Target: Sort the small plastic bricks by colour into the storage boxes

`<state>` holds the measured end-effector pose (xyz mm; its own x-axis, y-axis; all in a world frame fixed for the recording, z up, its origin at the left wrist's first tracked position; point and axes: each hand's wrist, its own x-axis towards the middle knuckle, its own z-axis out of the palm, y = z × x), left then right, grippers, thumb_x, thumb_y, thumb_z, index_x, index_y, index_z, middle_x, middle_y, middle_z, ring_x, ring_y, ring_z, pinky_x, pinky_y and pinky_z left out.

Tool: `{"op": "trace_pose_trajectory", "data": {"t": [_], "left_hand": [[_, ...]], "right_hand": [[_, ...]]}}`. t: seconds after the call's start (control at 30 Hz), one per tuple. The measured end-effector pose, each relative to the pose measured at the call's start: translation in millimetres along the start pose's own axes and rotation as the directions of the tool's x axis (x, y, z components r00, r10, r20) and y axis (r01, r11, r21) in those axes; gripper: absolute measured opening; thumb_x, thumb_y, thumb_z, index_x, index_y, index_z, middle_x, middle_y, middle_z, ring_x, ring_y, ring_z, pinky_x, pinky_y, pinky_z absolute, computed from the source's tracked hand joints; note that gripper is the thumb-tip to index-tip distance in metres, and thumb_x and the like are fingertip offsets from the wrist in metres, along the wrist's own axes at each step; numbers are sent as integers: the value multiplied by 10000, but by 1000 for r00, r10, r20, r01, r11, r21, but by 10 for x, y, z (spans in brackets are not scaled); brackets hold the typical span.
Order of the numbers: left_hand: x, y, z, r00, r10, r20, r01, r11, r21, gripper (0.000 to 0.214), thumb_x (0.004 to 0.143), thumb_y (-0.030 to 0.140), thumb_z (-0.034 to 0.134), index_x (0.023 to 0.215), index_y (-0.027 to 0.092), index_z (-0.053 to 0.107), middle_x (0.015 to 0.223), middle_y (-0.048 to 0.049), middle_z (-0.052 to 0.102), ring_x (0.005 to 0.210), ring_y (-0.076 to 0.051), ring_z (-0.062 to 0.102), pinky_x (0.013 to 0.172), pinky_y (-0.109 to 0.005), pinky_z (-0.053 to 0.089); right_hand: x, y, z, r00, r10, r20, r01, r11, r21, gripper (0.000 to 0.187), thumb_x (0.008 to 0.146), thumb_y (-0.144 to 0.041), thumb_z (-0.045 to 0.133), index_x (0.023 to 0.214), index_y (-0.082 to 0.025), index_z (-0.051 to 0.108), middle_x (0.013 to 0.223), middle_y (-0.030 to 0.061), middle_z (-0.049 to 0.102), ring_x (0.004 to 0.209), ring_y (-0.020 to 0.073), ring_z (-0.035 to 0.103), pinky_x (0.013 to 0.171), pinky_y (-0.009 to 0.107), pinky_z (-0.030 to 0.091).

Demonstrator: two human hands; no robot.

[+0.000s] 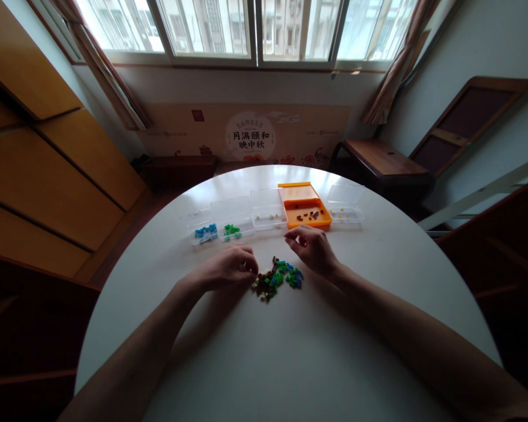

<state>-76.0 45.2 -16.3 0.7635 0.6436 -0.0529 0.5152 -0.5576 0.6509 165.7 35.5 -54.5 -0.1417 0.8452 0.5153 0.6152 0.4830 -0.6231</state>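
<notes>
A mixed pile of small toy bricks (278, 279) in green, blue, brown and cream lies in the middle of the white table (264, 363). At the pile's left edge is my left hand (232, 266), its fingers curled together; whatever they hold, if anything, is hidden. My right hand (311, 247) is just in front of the open orange box (305, 225), thumb and fingers pinched, and I cannot make out anything between them. Several brown bricks (315, 215) lie inside that box.
Open clear boxes stand in a row along the far side: one with blue bricks (206, 232), one with green bricks (232, 230), one with cream pieces (271, 217), and at the right a clear box (352, 215) with yellowish pieces. Beyond the table is a wooden chair (381, 157).
</notes>
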Motion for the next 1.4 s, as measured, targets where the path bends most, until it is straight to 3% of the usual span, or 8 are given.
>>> {"op": "trace_pose_trajectory", "data": {"t": [0.17,0.37,0.57,0.7,0.97,1.13,1.23,1.4], "left_hand": [[23,15,-36,996,7,-86,-21,987,-158,130,795,265,626,747,166,695,785,-31,623,739,-126,548,662,-226,428],[105,130,-33,985,-7,-170,-62,914,-401,215,778,346,678,750,132,680,754,-31,603,688,-117,517,647,-246,420],[221,191,22,981,-48,-188,-68,822,-566,262,738,363,727,728,109,665,746,-26,587,698,-116,540,647,-240,421],[262,205,50,977,-67,-202,-72,788,-611,290,715,384,750,702,108,659,732,-20,584,693,-109,545,646,-231,432],[322,251,107,973,-88,-212,-56,804,-592,361,693,458,752,678,111,652,710,-26,593,673,-111,545,626,-231,454],[327,263,118,962,-117,-248,-46,822,-567,382,687,491,743,667,120,655,704,-28,600,667,-114,537,628,-240,453],[324,252,121,959,-115,-260,-50,831,-554,344,697,457,742,701,120,673,722,-33,614,688,-123,549,648,-250,449],[307,235,109,953,-121,-277,-40,859,-511,345,708,465,727,706,123,679,731,-43,627,694,-127,547,656,-257,443]], "right_hand": [[-49,-110,35,998,-54,29,52,996,78,75,815,-167,622,837,-183,692,734,7,659,570,101,520,600,231,438],[-117,-279,14,975,-221,15,209,942,262,68,812,-229,663,869,-194,661,737,3,640,568,90,524,558,211,438],[-131,-324,-74,951,-308,38,286,916,280,86,843,-264,637,826,-180,640,732,21,621,609,105,552,591,225,444],[-126,-327,-95,957,-287,31,269,926,266,102,859,-274,614,800,-191,623,713,17,615,606,108,551,588,226,440],[-123,-333,-108,956,-293,-8,287,929,234,139,885,-230,562,762,-191,615,695,21,609,600,107,538,584,223,431],[-123,-299,-99,969,-248,-3,242,941,238,157,885,-250,569,751,-192,625,680,12,603,591,102,529,570,221,426],[-104,-256,-91,989,-147,-21,145,932,333,113,844,-251,623,749,-191,631,677,1,614,562,91,522,545,216,429],[-54,-177,-68,993,102,62,-118,768,629,153,775,-332,695,787,-186,652,681,13,659,567,112,581,539,241,489]]}}
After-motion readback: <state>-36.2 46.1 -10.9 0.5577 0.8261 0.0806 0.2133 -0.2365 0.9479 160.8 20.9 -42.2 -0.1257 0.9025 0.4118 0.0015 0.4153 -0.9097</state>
